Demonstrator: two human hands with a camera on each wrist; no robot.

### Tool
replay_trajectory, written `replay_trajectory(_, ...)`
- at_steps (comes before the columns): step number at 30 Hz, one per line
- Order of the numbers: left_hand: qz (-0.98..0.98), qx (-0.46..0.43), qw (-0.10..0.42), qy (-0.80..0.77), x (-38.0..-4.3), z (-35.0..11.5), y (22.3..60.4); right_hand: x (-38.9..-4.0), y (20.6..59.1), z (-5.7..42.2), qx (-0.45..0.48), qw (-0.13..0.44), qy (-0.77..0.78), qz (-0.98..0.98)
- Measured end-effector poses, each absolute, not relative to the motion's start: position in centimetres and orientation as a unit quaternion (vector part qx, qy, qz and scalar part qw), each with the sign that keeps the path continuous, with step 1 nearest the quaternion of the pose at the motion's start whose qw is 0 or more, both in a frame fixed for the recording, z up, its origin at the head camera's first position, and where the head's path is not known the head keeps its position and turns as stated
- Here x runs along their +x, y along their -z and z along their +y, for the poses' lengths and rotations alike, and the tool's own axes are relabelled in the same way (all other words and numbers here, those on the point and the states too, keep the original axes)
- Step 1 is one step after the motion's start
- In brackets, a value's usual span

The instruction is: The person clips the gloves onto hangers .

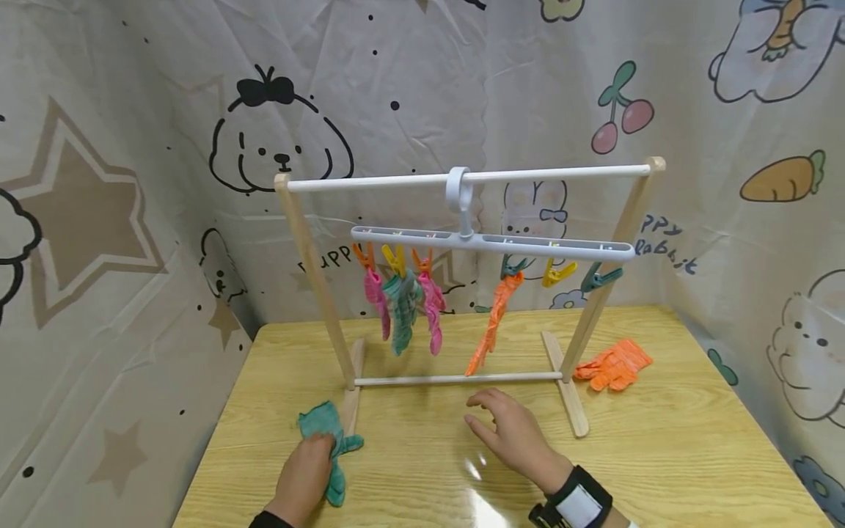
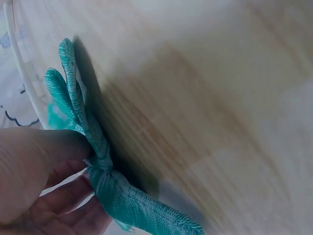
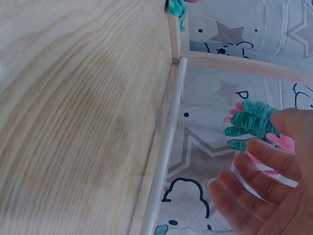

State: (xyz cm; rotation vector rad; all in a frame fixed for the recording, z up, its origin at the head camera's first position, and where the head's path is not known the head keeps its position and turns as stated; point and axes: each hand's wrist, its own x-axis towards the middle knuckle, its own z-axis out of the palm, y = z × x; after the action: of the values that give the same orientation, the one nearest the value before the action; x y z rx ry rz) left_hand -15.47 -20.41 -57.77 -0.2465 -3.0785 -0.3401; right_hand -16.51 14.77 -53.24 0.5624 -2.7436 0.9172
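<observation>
A green knitted glove [image 1: 323,422] is pinched between the thumb and fingers of my left hand [image 1: 305,469], low over the table at the front left. Seen from the left wrist, the glove [image 2: 132,203] bunches at the pinch and its fingers stick out. My right hand [image 1: 511,433] holds nothing; its fingers are loosely bent in front of the rack's lower bar. On the white hanger [image 1: 491,242], clips hold two pink gloves [image 1: 432,312], a green glove [image 1: 401,308] between them, and an orange glove [image 1: 495,323].
The hanger hooks over the top bar of a wooden rack [image 1: 317,282]. A yellow clip [image 1: 557,273] and a dark teal clip [image 1: 601,277] hang without gloves at its right end. Another orange glove [image 1: 614,365] lies by the rack's right foot. Patterned cloth [image 1: 422,88] surrounds the table [image 1: 660,455].
</observation>
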Motion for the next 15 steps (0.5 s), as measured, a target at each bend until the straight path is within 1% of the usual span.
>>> replay_trajectory(5, -0.988, -0.087, -0.008, 0.124, -14.8, -20.0, 57.4, -16.6, 53.3, 14.9, 0.19, 0.101, -0.314, -0.925)
replay_trajectory(15, -0.984, -0.123, -0.007, 0.131, -14.1, -18.9, 57.2, -16.5, 53.2, 15.0, 0.179, 0.087, -0.321, -0.926)
